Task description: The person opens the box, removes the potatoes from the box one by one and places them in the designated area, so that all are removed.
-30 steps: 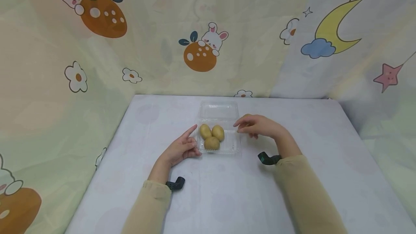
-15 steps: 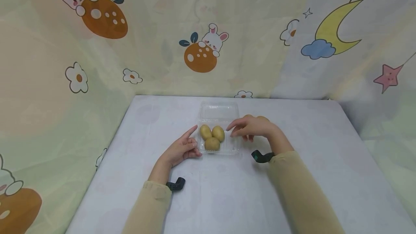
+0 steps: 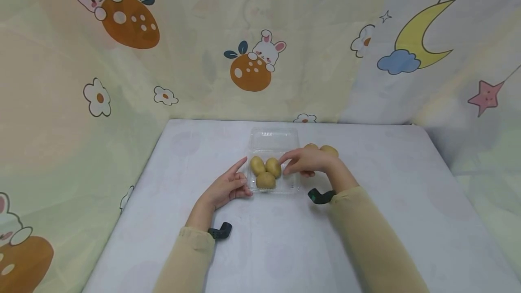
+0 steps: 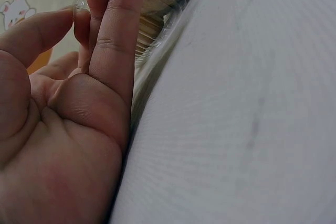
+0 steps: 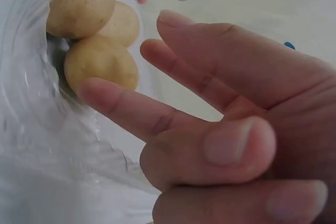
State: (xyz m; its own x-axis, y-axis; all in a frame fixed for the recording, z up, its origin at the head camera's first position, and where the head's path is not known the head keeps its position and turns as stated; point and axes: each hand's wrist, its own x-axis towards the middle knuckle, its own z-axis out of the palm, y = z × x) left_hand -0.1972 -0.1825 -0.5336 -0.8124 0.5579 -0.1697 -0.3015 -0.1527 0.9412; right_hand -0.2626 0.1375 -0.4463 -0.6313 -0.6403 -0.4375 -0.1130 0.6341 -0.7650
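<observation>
Three yellow potatoes (image 3: 266, 180) sit together in the left part of a clear plastic clamshell box (image 3: 290, 184), whose lid (image 3: 274, 139) lies open at the back. At the box's left edge, my left hand (image 3: 224, 189) pinches the rim with its thumb while its index finger points along the side. My right hand (image 3: 309, 159) hangs over the box's right part, fingers spread and nothing held. One of its fingertips (image 5: 94, 93) overlaps the nearest potato (image 5: 100, 64) in the right wrist view.
Two more potatoes (image 3: 329, 151) lie on the table behind my right hand, partly hidden by it. A white cloth (image 3: 260, 248) covers the table. Printed curtains (image 3: 195, 67) stand at the back and both sides.
My right hand has moved left from beyond the box's right edge to beside the potatoes, uncovering the two behind it. The left hand and box have stayed put.
</observation>
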